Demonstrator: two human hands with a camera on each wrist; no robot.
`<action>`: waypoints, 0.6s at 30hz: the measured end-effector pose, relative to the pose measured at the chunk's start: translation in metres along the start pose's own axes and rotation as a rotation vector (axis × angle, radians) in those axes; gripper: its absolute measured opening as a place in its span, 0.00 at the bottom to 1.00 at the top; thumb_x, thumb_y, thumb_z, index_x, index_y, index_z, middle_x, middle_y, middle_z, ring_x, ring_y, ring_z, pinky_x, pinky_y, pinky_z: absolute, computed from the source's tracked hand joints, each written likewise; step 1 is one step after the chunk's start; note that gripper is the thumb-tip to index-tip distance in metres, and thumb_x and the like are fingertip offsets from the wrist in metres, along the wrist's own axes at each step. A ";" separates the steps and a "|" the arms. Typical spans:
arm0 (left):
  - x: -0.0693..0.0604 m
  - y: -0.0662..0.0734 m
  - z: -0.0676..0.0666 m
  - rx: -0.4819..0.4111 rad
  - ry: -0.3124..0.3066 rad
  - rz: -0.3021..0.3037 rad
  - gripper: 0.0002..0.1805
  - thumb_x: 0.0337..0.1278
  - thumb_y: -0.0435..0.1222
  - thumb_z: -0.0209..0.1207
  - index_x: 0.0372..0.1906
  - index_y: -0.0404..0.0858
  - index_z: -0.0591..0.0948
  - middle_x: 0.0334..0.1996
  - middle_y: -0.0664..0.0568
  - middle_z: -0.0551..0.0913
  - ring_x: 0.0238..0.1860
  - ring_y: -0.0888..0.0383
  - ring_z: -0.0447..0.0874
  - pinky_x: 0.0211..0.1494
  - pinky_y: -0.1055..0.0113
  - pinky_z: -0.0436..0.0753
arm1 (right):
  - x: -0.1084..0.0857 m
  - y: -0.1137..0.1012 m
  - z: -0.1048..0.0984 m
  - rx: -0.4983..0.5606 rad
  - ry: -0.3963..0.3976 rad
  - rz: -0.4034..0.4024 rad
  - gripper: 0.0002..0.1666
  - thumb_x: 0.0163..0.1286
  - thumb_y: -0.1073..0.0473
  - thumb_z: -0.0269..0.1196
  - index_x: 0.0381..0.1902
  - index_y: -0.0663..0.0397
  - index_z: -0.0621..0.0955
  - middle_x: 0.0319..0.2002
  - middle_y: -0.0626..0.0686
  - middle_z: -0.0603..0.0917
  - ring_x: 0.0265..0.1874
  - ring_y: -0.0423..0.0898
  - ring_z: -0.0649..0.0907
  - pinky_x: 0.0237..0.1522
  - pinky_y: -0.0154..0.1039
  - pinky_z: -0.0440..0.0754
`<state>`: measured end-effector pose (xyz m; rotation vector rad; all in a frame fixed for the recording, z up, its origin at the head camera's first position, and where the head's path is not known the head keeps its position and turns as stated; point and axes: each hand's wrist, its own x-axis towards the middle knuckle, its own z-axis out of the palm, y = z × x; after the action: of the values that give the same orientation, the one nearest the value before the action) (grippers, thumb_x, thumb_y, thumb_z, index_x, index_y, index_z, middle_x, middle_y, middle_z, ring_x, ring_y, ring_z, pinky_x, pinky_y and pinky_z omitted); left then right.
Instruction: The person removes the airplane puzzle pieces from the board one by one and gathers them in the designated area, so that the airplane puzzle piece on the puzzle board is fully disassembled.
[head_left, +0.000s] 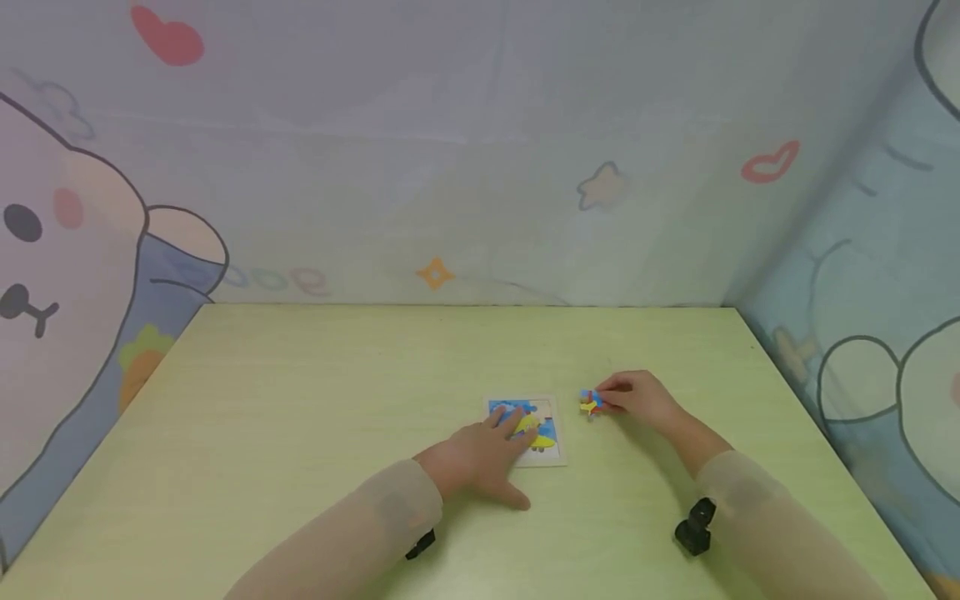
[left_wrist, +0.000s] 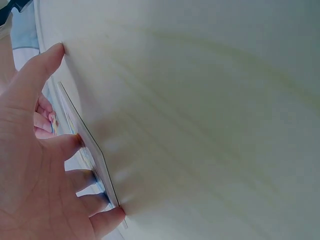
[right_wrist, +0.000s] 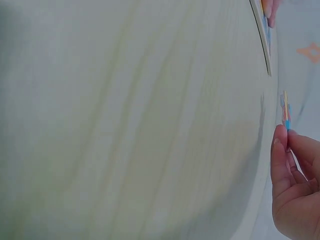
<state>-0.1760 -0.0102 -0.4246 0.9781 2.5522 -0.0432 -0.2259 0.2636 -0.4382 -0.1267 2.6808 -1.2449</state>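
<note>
A jigsaw puzzle (head_left: 548, 429) in a square white-framed tray (head_left: 556, 460) lies on the table, showing a blue and yellow picture. Spread across its left part is my left hand (head_left: 483, 458), fingers outstretched, fingertips touching the puzzle and its edge in the left wrist view. The thumb rests on the table in front of the tray. To the right of the tray, my right hand (head_left: 643, 400) pinches a small puzzle piece (head_left: 590, 403) coloured blue, yellow and red between thumb and fingers. In the right wrist view the piece (right_wrist: 285, 112) is seen edge-on, held off the table.
The pale wooden table (head_left: 300, 400) reaches back to a cloth wall (head_left: 465, 208) printed with cartoon figures. Another printed cloth (head_left: 885, 275) stands along the right side. A black wrist device (head_left: 694, 528) sits at the right sleeve.
</note>
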 end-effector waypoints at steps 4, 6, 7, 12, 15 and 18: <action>0.000 0.000 -0.001 0.002 0.010 0.004 0.52 0.45 0.67 0.55 0.74 0.51 0.52 0.74 0.49 0.43 0.72 0.46 0.40 0.67 0.54 0.58 | -0.003 0.005 -0.010 0.068 0.003 0.030 0.12 0.66 0.64 0.60 0.42 0.68 0.81 0.39 0.58 0.84 0.36 0.45 0.82 0.39 0.34 0.79; 0.000 -0.001 -0.002 -0.001 0.015 0.005 0.52 0.45 0.67 0.56 0.74 0.51 0.52 0.74 0.49 0.43 0.72 0.45 0.40 0.67 0.54 0.58 | -0.004 0.008 -0.013 0.091 0.009 0.041 0.12 0.66 0.64 0.59 0.43 0.69 0.81 0.38 0.56 0.84 0.33 0.42 0.82 0.37 0.32 0.79; -0.001 -0.002 -0.003 -0.003 0.016 0.004 0.52 0.45 0.67 0.56 0.74 0.51 0.52 0.74 0.49 0.43 0.72 0.45 0.40 0.67 0.54 0.59 | -0.004 0.009 -0.014 0.094 0.012 0.041 0.13 0.66 0.64 0.59 0.43 0.69 0.81 0.38 0.56 0.84 0.33 0.42 0.82 0.36 0.32 0.79; -0.002 -0.004 -0.001 -0.002 0.014 0.002 0.53 0.44 0.67 0.57 0.74 0.51 0.52 0.74 0.49 0.43 0.72 0.45 0.41 0.66 0.54 0.59 | -0.007 0.015 -0.018 0.075 0.023 0.037 0.12 0.65 0.64 0.60 0.41 0.71 0.81 0.37 0.56 0.84 0.32 0.40 0.81 0.35 0.31 0.79; 0.000 -0.003 0.001 0.009 0.029 0.018 0.53 0.44 0.68 0.56 0.74 0.50 0.51 0.74 0.48 0.43 0.72 0.44 0.41 0.67 0.55 0.59 | -0.010 0.018 -0.022 0.065 0.031 0.042 0.13 0.65 0.64 0.60 0.42 0.72 0.80 0.35 0.56 0.84 0.30 0.40 0.81 0.34 0.31 0.79; 0.000 -0.003 0.002 0.005 0.030 0.019 0.53 0.44 0.68 0.56 0.74 0.51 0.51 0.74 0.48 0.43 0.72 0.44 0.41 0.67 0.55 0.58 | -0.012 0.021 -0.026 0.060 0.034 0.046 0.14 0.65 0.64 0.60 0.42 0.73 0.80 0.35 0.56 0.84 0.30 0.40 0.81 0.33 0.32 0.79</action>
<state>-0.1776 -0.0129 -0.4266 1.0125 2.5713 -0.0301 -0.2197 0.2985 -0.4360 -0.0358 2.6555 -1.3240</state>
